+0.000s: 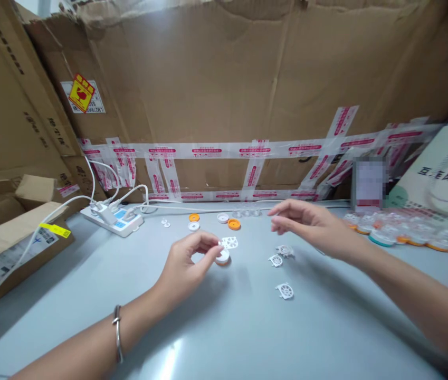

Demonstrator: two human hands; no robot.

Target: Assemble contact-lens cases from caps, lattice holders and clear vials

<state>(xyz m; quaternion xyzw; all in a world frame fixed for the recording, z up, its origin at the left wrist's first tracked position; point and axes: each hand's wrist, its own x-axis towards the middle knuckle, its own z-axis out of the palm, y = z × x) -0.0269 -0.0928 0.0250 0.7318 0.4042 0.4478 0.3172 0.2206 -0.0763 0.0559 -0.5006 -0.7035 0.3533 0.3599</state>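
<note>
My left hand (186, 264) pinches a small white perforated plastic disc (229, 243) between thumb and fingertips, just above a white round cap (222, 257) that rests on the grey table (224, 327). My right hand (306, 224) hovers over the table to the right, fingers loosely curled and apart, holding nothing I can see. Three more white perforated discs (285, 290) lie below and left of it. Orange and white caps (234, 224) sit farther back.
A white power strip (115, 219) with cables lies at the back left. Cardboard boxes (6, 237) line the left edge, and a taped cardboard wall (224, 105) stands behind. Several assembled orange, white and teal pieces (398, 235) crowd the right.
</note>
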